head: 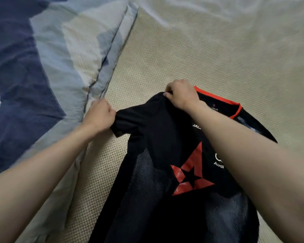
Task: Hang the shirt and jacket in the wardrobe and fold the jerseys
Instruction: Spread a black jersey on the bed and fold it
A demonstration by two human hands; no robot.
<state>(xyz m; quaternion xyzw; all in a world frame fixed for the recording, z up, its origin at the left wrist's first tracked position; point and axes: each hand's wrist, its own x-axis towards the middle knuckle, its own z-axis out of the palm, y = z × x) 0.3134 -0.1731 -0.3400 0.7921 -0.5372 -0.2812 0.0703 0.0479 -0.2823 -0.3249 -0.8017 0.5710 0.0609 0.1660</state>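
Head view: a black mesh jersey with a red star and red collar (pixel 165 155) lies on the beige woven bed mat (pixel 200 58). The left hand (pixel 99 115) grips its sleeve; the right hand (pixel 180 94) pinches its shoulder. A blue-grey quilt (pixel 51 50) lies at left.

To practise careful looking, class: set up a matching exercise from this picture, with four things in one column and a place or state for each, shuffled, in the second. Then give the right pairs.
Column one:
1. left hand
2. right hand
3. black jersey
4. blue and grey quilt

Column two:
A. lies bunched to the left of the woven mat
B. grips the jersey's sleeve
C. is spread on the mat, red star upward
D. pinches the jersey at the shoulder, beside the red collar

Pairs: 1-B, 2-D, 3-C, 4-A
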